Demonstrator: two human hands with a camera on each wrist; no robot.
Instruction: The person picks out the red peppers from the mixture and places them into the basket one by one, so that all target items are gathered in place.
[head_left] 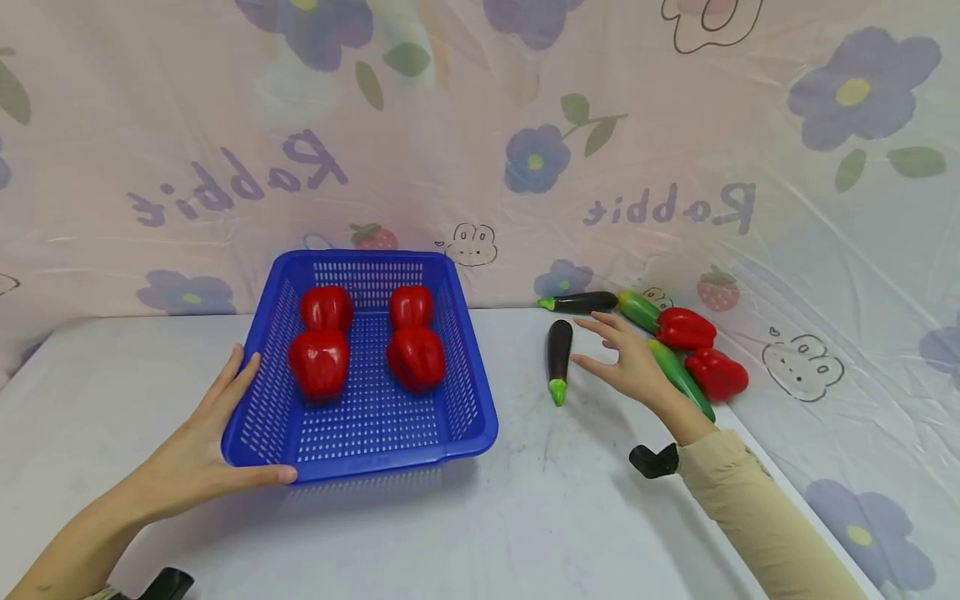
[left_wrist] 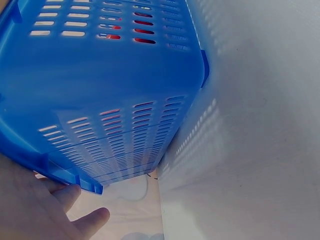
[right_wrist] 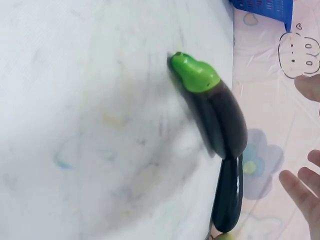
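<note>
In the head view a blue plastic basket (head_left: pixel 360 471) contains several red bell peppers (head_left: pixel 319 367) in two columns. My left hand (head_left: pixel 191 450) rests on its near left corner, thumb along the front rim and fingers straight along the left side. The left wrist view shows the basket's slotted wall (left_wrist: pixel 95 70) beside the fingers (left_wrist: pixel 92 222). My right hand (head_left: pixel 630 362), fingers spread and holding nothing, hovers just right of an eggplant (head_left: pixel 558 350) with a green cap. Another eggplant (head_left: pixel 581 302) lies behind it. The right wrist view shows both eggplants (right_wrist: pixel 220 117), apart from the fingers (right_wrist: pixel 300 192).
Right of my right hand lie two green cucumbers (head_left: pixel 678 379) and two red bell peppers (head_left: pixel 686 328), near the table's right edge. A patterned curtain (head_left: pixel 465 150) hangs behind the white table (head_left: pixel 517 517) and along its right side.
</note>
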